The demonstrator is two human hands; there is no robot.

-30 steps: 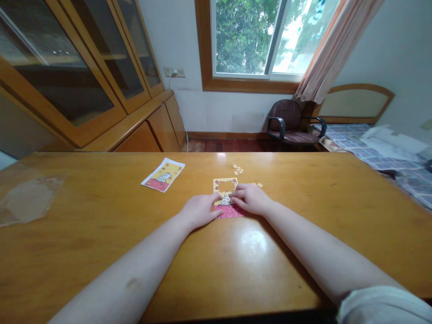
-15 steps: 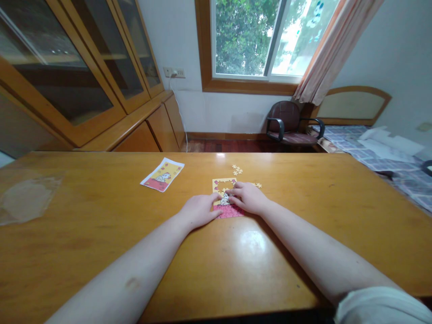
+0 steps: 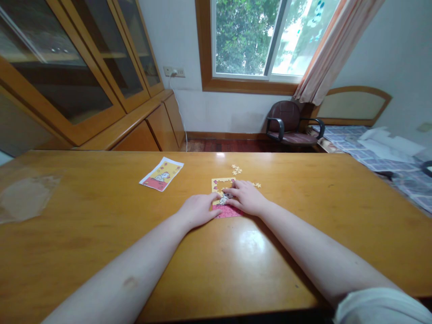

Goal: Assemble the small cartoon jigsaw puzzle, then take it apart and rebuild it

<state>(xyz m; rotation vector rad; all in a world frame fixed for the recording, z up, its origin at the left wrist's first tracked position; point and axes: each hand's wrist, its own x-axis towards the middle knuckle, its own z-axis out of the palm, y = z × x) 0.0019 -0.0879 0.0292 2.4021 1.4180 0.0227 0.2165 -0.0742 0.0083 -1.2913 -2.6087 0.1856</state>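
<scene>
Left hand (image 3: 199, 210): you are resting it open against the jigsaw puzzle (image 3: 227, 211).
Right hand (image 3: 246, 198): you are curving it over the puzzle; grip unclear.
Loose pieces (image 3: 236, 169): lying near the worktop's (image 3: 101, 216) far edge.

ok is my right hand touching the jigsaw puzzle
Touching. The head view shows the right hand resting with its fingers pressed down on the jigsaw puzzle, with no gap between them.

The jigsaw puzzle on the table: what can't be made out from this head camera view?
- Head view: the middle of the jigsaw puzzle is hidden by the left hand and the right hand.
- Head view: the fingers of the right hand hide whether they hold a piece.
- Head view: the loose pieces are too small to show their printing.
</scene>
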